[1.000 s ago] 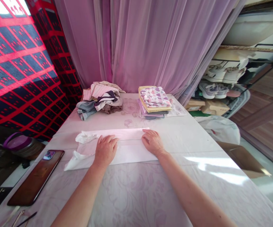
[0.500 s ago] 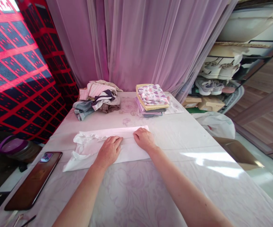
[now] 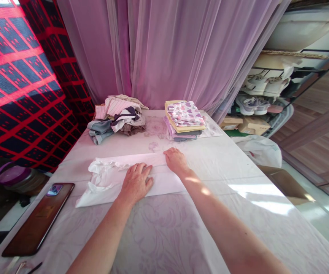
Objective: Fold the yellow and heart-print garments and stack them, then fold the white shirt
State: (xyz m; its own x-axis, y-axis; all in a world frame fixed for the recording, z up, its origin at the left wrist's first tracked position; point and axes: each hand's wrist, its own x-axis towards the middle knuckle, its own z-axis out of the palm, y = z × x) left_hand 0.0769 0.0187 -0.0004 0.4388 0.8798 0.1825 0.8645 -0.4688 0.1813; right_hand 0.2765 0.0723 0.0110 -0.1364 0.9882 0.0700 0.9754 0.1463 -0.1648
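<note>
A white garment [image 3: 104, 196] with a ruffled, gathered left end lies folded into a long strip across the light, flower-patterned tablecloth [image 3: 164, 232]. My left hand [image 3: 135, 182] rests flat on its middle, fingers spread and thumb apart. At the far right corner of the garment, my right hand [image 3: 176, 160] has its fingers bent and pressed together on the cloth; its thumb is hidden. Behind the garment stands a neat stack of folded clothes [image 3: 184, 118], topped by a heart-print piece. A loose heap of clothes [image 3: 121, 116] lies to its left.
A brown-backed phone [image 3: 38, 220] lies at the table's left edge. Left of the table stands a purple-lidded container [image 3: 13, 177]. Mauve curtains [image 3: 164, 53] hang behind. On the right are a shoe rack with sneakers [image 3: 252, 104] and an open cardboard box [image 3: 284, 182].
My left hand has shifted slightly right and its fingers have spread. My right hand has slid a little away from me, toward the garment's far right corner.
</note>
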